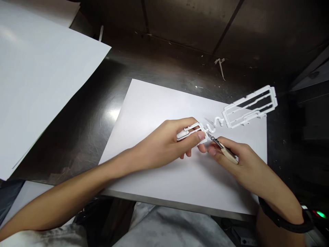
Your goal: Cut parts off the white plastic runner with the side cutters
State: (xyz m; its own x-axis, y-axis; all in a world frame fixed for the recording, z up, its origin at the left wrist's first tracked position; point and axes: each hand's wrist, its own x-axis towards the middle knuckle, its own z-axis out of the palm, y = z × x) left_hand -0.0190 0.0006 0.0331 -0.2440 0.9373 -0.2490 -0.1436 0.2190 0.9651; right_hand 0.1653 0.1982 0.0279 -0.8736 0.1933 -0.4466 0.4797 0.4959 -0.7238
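The left hand (164, 144) holds one end of a long white plastic frame (232, 115). The right hand (231, 156) holds a small cutter (223, 147), and its tip touches the frame's thin middle part. Both hands are over a white sheet (159, 109) on a dark metal table (84, 116). A bigger white sheet (38, 75) lies to the left.

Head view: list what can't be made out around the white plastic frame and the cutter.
- Cutter: the jaws are too small to tell whether they are closed on the white plastic frame.
- Frame's near end: covered by the left hand.
- Cutter handle: mostly hidden inside the right hand.
- White scrap on the metal table: too small to identify.
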